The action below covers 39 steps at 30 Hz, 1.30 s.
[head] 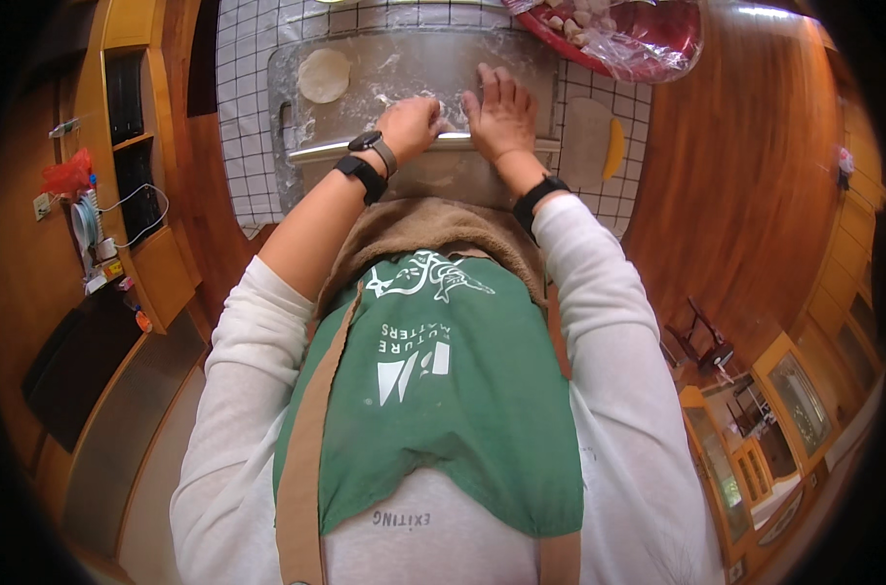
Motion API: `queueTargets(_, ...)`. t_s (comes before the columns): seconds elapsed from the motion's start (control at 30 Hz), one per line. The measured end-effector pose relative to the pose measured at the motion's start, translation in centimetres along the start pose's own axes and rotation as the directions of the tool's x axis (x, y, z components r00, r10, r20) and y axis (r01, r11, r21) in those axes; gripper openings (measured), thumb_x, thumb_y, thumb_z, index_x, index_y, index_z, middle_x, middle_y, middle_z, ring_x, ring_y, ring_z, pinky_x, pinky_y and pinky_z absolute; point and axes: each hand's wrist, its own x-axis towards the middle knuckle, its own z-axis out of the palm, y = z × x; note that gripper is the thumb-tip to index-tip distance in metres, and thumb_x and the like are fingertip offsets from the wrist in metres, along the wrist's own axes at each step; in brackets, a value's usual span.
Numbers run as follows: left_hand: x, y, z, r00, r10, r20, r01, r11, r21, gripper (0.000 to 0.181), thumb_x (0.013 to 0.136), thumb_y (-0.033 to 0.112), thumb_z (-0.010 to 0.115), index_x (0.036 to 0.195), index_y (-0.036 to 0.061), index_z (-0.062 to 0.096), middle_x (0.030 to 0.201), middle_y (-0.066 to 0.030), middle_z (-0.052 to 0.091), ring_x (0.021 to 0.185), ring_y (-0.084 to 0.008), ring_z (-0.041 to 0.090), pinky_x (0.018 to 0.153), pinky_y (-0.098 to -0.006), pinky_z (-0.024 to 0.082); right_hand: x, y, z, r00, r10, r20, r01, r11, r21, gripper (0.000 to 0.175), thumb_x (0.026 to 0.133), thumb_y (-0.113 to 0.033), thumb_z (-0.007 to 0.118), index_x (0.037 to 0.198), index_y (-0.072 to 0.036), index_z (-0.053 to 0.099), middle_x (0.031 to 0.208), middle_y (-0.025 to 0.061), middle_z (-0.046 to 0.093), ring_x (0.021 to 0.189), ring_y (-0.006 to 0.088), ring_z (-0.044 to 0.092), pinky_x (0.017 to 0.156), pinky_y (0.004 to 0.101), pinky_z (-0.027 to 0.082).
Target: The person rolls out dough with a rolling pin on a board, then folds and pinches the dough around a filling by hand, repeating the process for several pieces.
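Observation:
My left hand (410,130) is curled low over a floured metal board (413,58), its fingers bent inward. A small pale patch, perhaps dough, shows by its fingertips, and whether the hand grips it is hidden. To its right, my right hand (503,113) has its fingers stretched forward and its thumb apart, with nothing visible in it. Under both wrists runs a long shiny metal strip (318,152); I cannot tell whether it is a rod or the board's bent edge. One flat round dough wrapper (324,76) lies at the board's far left.
A red bowl (655,36), partly covered with plastic wrap, holds several dough pieces (580,22) at the far right. Beside the board is a pale scraper with a yellow edge (615,150). A checked tablecloth (245,110) covers the table. A brown towel (443,223) hangs at my waist.

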Motion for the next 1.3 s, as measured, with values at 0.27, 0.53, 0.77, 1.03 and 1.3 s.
queueTargets(0.27, -0.3, -1.2, 0.4, 0.931, 0.357, -0.08, -0.353, 0.934, 0.065, 0.016, 0.082, 0.017, 0.064, 0.087, 0.0029, 0.059, 0.084, -0.0147, 0.062, 0.082, -0.0349, 0.06, 0.073, -0.0431, 0.048, -6.0, 1.3, -3.5, 0.895, -0.401, 0.193, 0.359, 0.907, 0.221, 0.05, 0.083, -0.043, 0.061, 0.121, -0.012, 0.05, 0.113, 0.0057, 0.051, 0.107, 0.0235, 0.048, 0.093, 0.04, 0.036)
queueTargets(0.53, -1.0, -1.1, -0.5, 0.993, 0.112, -0.032, -0.115, 0.983, -0.143, 0.014, 0.081, 0.01, 0.061, 0.09, 0.0006, 0.058, 0.086, -0.0205, 0.065, 0.083, -0.0391, 0.062, 0.072, -0.0432, 0.049, -4.0, 2.6, -2.7, 0.803, -0.555, 0.217, 0.491, 0.823, 0.286, 0.033, 0.083, -0.032, 0.065, 0.104, -0.009, 0.054, 0.101, 0.0077, 0.055, 0.096, 0.0264, 0.053, 0.085, 0.0369, 0.043)
queueTargets(0.77, -0.1, -0.7, -0.5, 0.996, 0.089, -0.007, -0.089, 0.995, -0.053, 0.018, 0.078, 0.014, 0.063, 0.093, 0.0033, 0.062, 0.089, -0.0204, 0.066, 0.088, -0.0389, 0.063, 0.076, -0.0449, 0.05, -1.0, 0.8, 0.0, 0.991, 0.092, 0.102, -0.114, 0.964, 0.24, 0.036, 0.09, -0.041, 0.052, 0.113, -0.014, 0.05, 0.112, 0.0078, 0.051, 0.11, 0.0287, 0.046, 0.093, 0.043, 0.036)
queueTargets(1.03, 0.1, 0.5, -0.1, 0.997, 0.062, -0.042, -0.061, 0.998, 0.032, 0.016, 0.082, 0.019, 0.063, 0.087, 0.0045, 0.06, 0.089, -0.0185, 0.066, 0.088, -0.0372, 0.063, 0.076, -0.0458, 0.049, -0.7, 0.9, 0.8, 0.999, 0.03, -0.014, -0.03, 0.999, 0.025, 0.048, 0.088, -0.046, 0.054, 0.127, -0.018, 0.046, 0.125, 0.0067, 0.046, 0.116, 0.0261, 0.042, 0.098, 0.0449, 0.031)
queueTargets(1.3, -0.2, -1.0, -0.5, 0.972, 0.193, -0.133, -0.199, 0.979, -0.034, 0.011, 0.081, 0.015, 0.062, 0.083, 0.004, 0.06, 0.084, -0.0178, 0.064, 0.083, -0.038, 0.062, 0.072, -0.0449, 0.049, -5.1, 1.7, -2.6, 0.837, -0.503, 0.214, 0.457, 0.859, 0.231, 0.042, 0.084, -0.042, 0.063, 0.11, -0.011, 0.054, 0.109, 0.007, 0.056, 0.101, 0.0253, 0.052, 0.089, 0.0387, 0.04)
